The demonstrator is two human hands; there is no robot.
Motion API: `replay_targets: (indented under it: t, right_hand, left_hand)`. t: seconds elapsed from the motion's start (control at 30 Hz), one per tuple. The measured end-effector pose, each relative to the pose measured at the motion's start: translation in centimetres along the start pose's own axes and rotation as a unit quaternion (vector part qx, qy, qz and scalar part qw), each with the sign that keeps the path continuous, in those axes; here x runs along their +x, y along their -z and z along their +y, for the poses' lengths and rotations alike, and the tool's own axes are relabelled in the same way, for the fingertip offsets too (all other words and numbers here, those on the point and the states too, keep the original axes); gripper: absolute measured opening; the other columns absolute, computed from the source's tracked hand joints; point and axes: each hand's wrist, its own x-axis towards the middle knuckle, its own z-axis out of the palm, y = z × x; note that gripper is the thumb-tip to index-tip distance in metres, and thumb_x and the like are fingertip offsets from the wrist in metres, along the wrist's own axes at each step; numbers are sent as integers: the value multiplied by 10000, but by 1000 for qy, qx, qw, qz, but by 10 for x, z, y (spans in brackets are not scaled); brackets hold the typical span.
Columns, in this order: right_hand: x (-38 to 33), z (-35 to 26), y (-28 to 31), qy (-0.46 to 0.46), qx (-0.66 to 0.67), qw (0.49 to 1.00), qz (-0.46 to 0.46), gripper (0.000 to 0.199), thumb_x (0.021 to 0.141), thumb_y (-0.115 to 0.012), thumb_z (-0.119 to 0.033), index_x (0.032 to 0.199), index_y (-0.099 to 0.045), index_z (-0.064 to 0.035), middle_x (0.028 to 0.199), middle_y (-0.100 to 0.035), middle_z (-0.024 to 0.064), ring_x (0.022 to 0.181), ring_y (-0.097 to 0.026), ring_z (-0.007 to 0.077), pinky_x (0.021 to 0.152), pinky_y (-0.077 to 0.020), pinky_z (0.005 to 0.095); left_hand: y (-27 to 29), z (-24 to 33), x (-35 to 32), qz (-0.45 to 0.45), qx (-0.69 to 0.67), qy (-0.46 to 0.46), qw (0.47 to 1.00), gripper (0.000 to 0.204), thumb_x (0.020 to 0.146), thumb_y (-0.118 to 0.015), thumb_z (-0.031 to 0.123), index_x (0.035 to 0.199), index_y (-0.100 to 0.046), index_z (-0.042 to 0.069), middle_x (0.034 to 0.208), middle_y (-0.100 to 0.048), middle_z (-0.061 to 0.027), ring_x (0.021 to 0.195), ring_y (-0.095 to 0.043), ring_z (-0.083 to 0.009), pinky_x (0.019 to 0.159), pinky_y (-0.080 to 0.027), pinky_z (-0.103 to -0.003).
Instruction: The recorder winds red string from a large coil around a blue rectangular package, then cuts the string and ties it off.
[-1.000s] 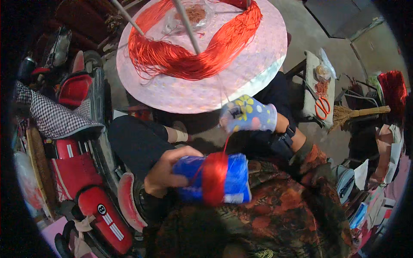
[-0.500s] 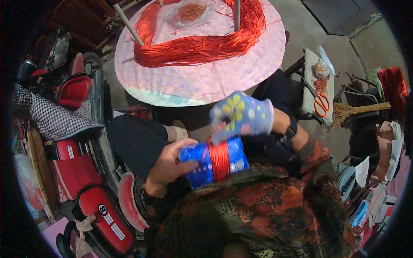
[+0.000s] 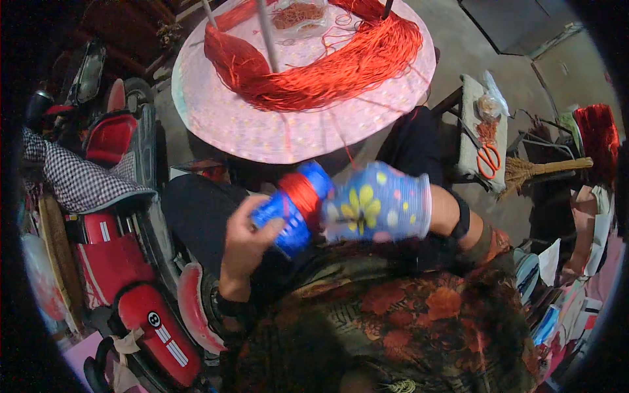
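Note:
My bare left hand (image 3: 242,245) grips one end of a blue plastic-wrapped bundle (image 3: 274,216), which is tilted. Red cord (image 3: 300,195) is wound around the bundle's middle. Close at its right side is my right hand (image 3: 380,204), in a blue flowered glove, slightly blurred, with curled fingers. A strand of red cord runs from the table down into this glove. Beyond my hands, a large loose skein of red cord (image 3: 367,72) loops around upright posts (image 3: 267,39) on a round pink-covered tabletop (image 3: 223,124).
A clear bag of reddish strands (image 3: 298,16) lies inside the skein. To the right, a padded stool (image 3: 472,147) bears orange-handled scissors (image 3: 489,160), near a straw broom (image 3: 544,168). A red ride-on vehicle (image 3: 154,334) stands at my left.
The round tabletop has turned, shifting the posts and skein. My right hand has swung down and right around the bundle, which my left hand has tilted upward and moved left.

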Motion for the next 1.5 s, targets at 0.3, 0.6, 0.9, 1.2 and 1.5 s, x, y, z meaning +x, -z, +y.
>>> replay_targets:
  t: [0.3, 0.6, 0.9, 1.2, 1.5]
  right_hand:
    - [-22, 48, -30, -171, 276, 946, 12, 212, 916, -629, -221, 1005, -632, -29, 976, -673, 94, 904, -649, 229, 799, -504, 340]
    - [-32, 34, -19, -173, 201, 963, 42, 197, 882, -660, -219, 957, -680, -39, 811, -697, 71, 725, -661, 184, 675, -516, 305]
    - [-14, -11, -29, 73, -8, 994, 83, 253, 922, -551, -271, 1017, -636, -54, 894, -673, 119, 841, -662, 303, 687, -526, 368]
    - [0, 9, -19, -86, -7, 995, -47, 137, 878, -568, -249, 932, -606, -129, 845, -632, 122, 831, -622, 352, 677, -504, 436]
    - [13, -32, 13, 30, -42, 997, -49, 99, 807, -603, -238, 870, -606, -163, 830, -644, 51, 755, -632, 252, 657, -488, 353]
  left_hand:
    - [0, 14, -23, -142, -313, 109, 933, 663, 610, -808, 309, 1123, -563, -31, 1060, -651, -97, 940, -644, -189, 847, -512, -306]
    - [0, 9, -48, -197, -260, -126, 937, 540, 802, -708, 443, 1103, -585, 12, 996, -635, -139, 914, -624, -223, 770, -497, -370]
    - [22, -24, -17, -107, -600, -106, 786, 459, 901, -544, 280, 1255, -446, 6, 1127, -556, -153, 965, -594, -312, 781, -496, -388]
    - [47, 28, -31, 15, -576, -224, 786, 504, 861, -638, 294, 1281, -491, 59, 1175, -561, -107, 1017, -562, -251, 860, -487, -403]
    - [11, 44, -23, 28, 74, -61, 995, 460, 753, -730, 146, 1158, -566, 4, 1022, -605, -63, 895, -596, -133, 786, -497, -282]
